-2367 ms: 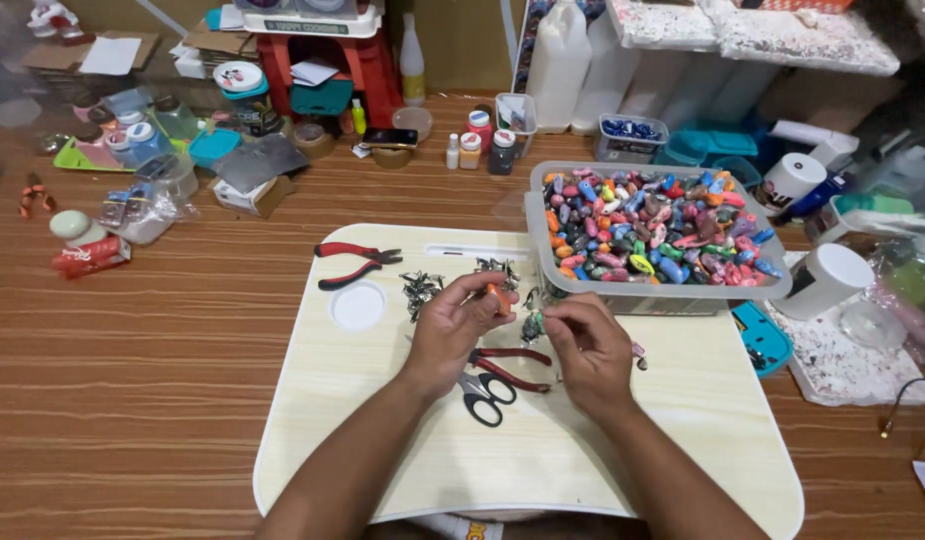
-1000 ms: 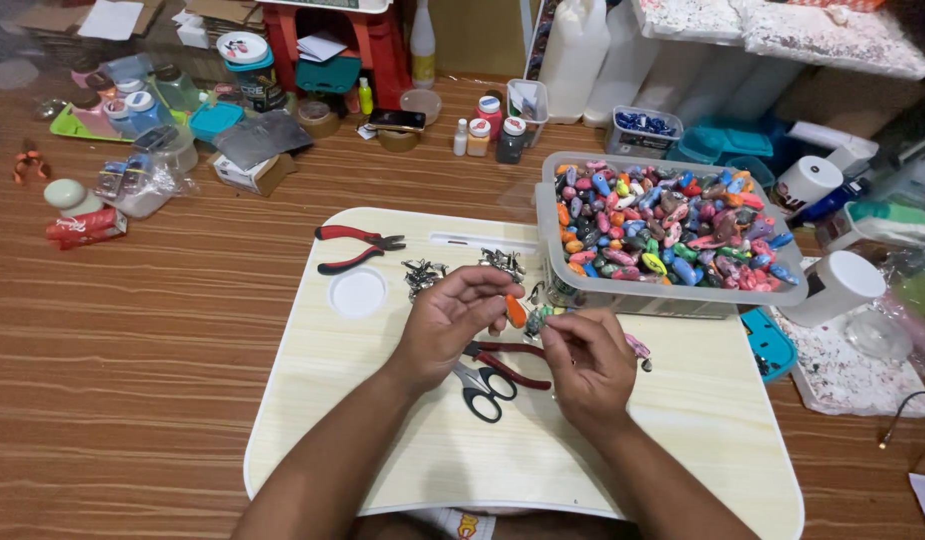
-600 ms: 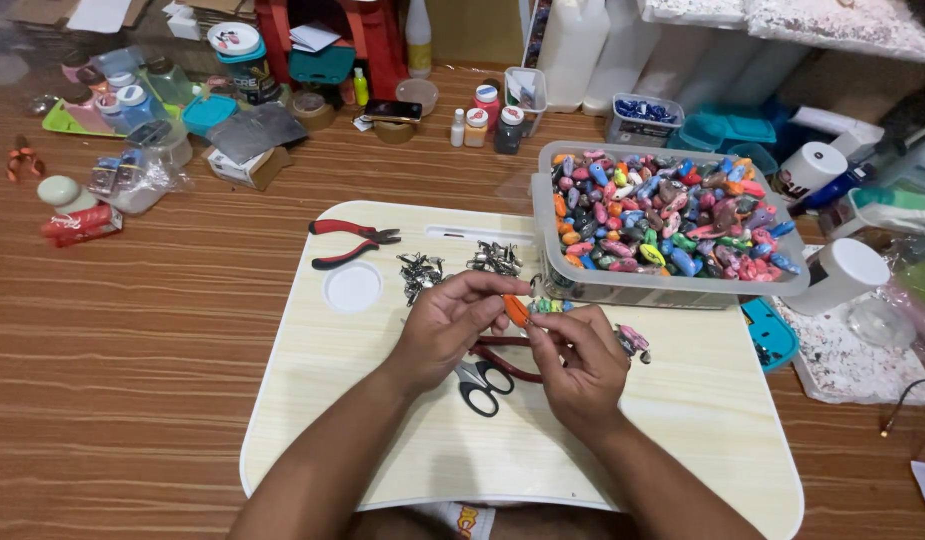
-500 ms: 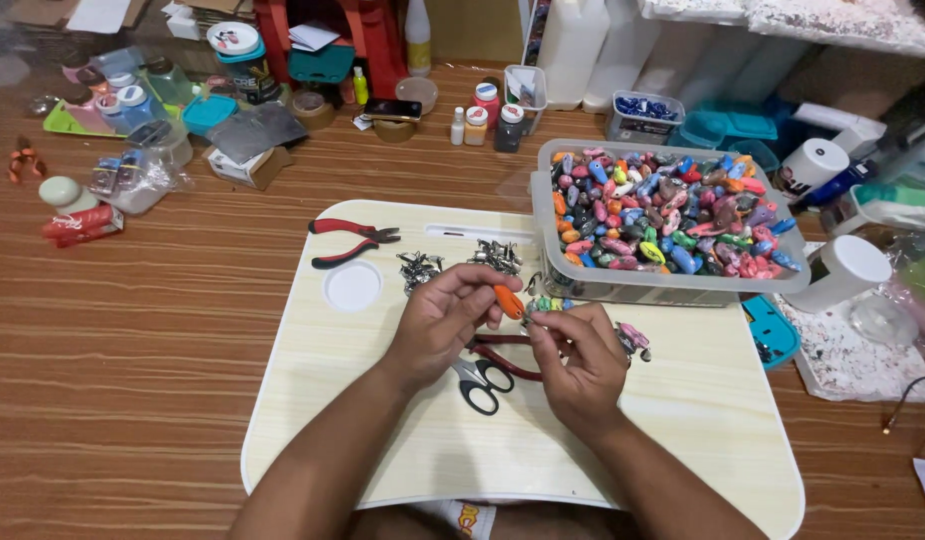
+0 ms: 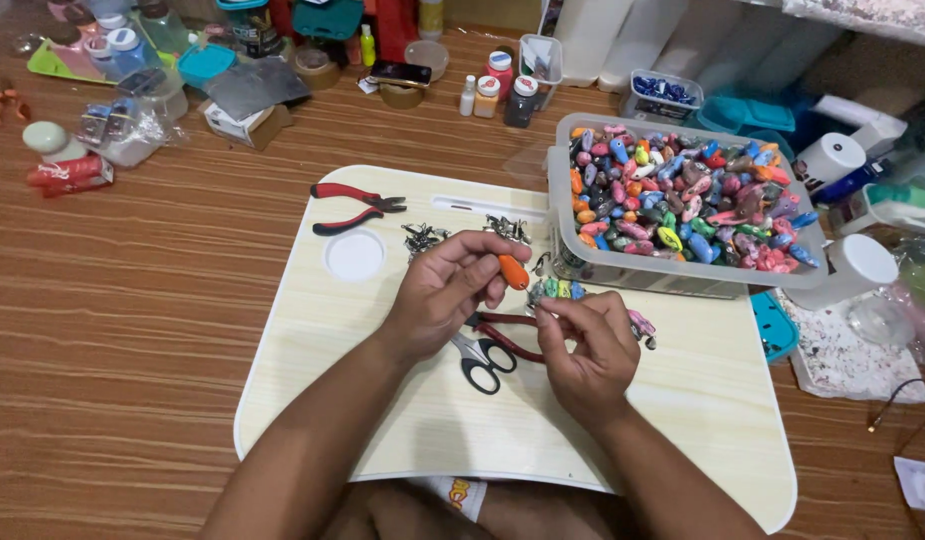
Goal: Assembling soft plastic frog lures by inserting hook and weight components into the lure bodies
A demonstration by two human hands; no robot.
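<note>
- Orange bead, small and oval, is sitting pinched at the fingers of the left hand, held just above the pale wooden lap tray and just in front of the clear plastic tub.
- Left hand is curling closed around the bead, thumb and forefinger pressing on it, the other fingers folding in behind.
- Right hand is hovering just beside the left, its fingers drawn together at the tips on something very small and metallic; what exactly it is gripping is too tiny to tell.
- Under the two hands, a pair of black-handled scissors and red-handled pliers are lying on the tray, the pliers partly hidden by the hands.
- A second pair of red-handled pliers is resting near the tray's far left corner, just above the round cup recess.
- Small heaps of dark metal findings are lying between those pliers and the tub.
- The tub is brimming with multicoloured beads and is standing on the tray's far right part.
- A few loose coloured beads are lying on the tray touching the tub's front wall, close to the right hand.
- The tray is sitting on a brown wooden bench that is crowded along its far edge with small bottles, boxes and white tape rolls.
</note>
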